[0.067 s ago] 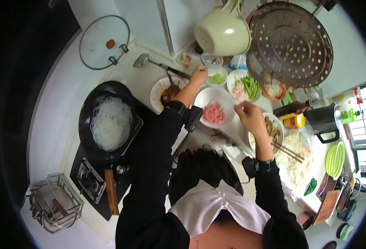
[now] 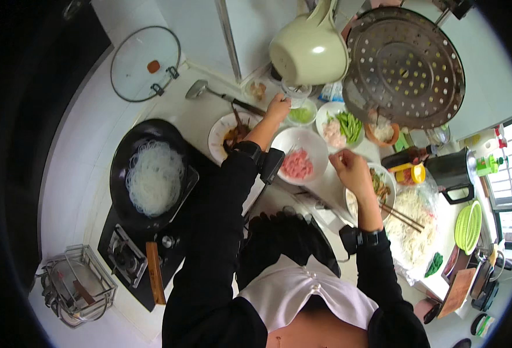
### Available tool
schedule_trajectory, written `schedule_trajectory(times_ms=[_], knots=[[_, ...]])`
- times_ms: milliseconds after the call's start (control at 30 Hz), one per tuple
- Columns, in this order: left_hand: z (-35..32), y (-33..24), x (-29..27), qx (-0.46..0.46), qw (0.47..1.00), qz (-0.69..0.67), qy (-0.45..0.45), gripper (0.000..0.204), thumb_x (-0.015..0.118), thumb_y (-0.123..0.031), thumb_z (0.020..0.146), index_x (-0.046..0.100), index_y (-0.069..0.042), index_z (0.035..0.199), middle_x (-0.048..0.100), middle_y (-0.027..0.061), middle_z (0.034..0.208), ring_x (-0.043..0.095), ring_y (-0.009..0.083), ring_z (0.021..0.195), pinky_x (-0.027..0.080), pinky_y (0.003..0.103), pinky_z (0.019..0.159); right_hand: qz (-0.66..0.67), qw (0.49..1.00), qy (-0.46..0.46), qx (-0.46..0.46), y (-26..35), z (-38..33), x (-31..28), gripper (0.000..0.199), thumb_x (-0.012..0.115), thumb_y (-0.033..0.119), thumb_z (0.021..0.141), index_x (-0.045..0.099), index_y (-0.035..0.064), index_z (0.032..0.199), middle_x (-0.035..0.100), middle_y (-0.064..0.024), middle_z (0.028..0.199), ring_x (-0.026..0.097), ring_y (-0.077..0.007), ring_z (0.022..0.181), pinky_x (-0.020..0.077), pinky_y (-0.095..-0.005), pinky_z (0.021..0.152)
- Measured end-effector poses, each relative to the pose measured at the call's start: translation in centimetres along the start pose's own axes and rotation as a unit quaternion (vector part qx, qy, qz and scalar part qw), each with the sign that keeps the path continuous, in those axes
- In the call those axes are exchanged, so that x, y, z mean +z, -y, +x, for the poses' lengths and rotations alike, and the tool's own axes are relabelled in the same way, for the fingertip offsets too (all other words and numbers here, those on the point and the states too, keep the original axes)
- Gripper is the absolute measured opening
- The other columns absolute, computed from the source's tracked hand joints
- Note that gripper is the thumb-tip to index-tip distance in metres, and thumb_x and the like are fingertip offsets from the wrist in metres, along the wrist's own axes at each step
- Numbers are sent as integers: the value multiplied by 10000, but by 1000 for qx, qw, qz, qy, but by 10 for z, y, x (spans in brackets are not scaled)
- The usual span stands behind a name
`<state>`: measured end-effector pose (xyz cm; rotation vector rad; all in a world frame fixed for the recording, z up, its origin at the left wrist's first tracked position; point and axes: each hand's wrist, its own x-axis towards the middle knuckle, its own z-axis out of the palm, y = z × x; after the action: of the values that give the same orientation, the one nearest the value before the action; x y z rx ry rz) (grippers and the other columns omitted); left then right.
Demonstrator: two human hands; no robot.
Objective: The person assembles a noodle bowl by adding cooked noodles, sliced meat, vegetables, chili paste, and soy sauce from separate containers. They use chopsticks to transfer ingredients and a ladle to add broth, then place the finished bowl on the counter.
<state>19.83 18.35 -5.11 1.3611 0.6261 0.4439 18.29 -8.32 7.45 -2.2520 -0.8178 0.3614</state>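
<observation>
My left hand (image 2: 278, 109) is closed at the edge of a small clear container (image 2: 297, 91), behind a little bowl of pale green pieces (image 2: 303, 113). In front of me stands a white bowl (image 2: 318, 152) with pink raw meat pieces (image 2: 297, 164) in it. My right hand (image 2: 351, 171) hovers at that bowl's right edge, thumb and fingertips pinched together; anything between them is too small to make out. Under my right forearm is a bowl of mixed cooked food (image 2: 379, 184), with chopsticks (image 2: 404, 219) resting across its side.
At left a black wok (image 2: 119, 159) of white noodles (image 2: 156, 177) sits on the stove. A spatula (image 2: 198, 89) lies behind a plate of brown food (image 2: 238, 136). A perforated steamer plate (image 2: 406, 66) and a cream pot (image 2: 308, 52) hang overhead. Noodles in a bag (image 2: 412, 229) lie right.
The whole view has shifted slightly. Both hands keep nearly the same pose and place.
</observation>
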Motion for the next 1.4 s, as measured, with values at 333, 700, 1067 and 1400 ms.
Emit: schedule_trajectory(times_ms=[333, 700, 1067, 1400], knots=[[83, 30, 22, 13, 982, 189, 16, 254, 551, -184, 792, 523, -41, 1001, 535, 27, 771, 503, 120, 686, 421, 257, 617, 69, 996, 27, 52, -63, 20, -22, 230, 576, 244, 779, 595, 15, 793, 540, -120, 555, 499, -197, 481, 389, -320, 491], [33, -2, 19, 18, 995, 98, 4, 268, 552, -201, 790, 533, -45, 1007, 548, 30, 747, 487, 111, 627, 404, 268, 552, -157, 973, 158, -66, -31, 45, -3, 207, 553, 258, 771, 611, 64, 815, 603, -144, 684, 592, -302, 647, 461, -388, 583], [-218, 44, -71, -146, 899, -157, -383, 363, 551, -145, 799, 439, -25, 1123, 534, 37, 866, 540, 130, 752, 450, 255, 643, -242, 769, 120, -579, 14, 102, 193, 254, 505, 114, 710, 544, 76, 958, 473, -90, 1043, 510, -234, 901, 482, -309, 695], [-149, 104, -85, -89, 849, -448, -264, 406, 477, -34, 799, 331, -78, 1175, 481, 128, 1066, 542, 263, 887, 505, 374, 716, -117, 753, 148, -630, 29, 134, 171, 173, 522, 34, 716, 587, 63, 874, 494, -94, 1057, 560, -242, 787, 480, -299, 646]])
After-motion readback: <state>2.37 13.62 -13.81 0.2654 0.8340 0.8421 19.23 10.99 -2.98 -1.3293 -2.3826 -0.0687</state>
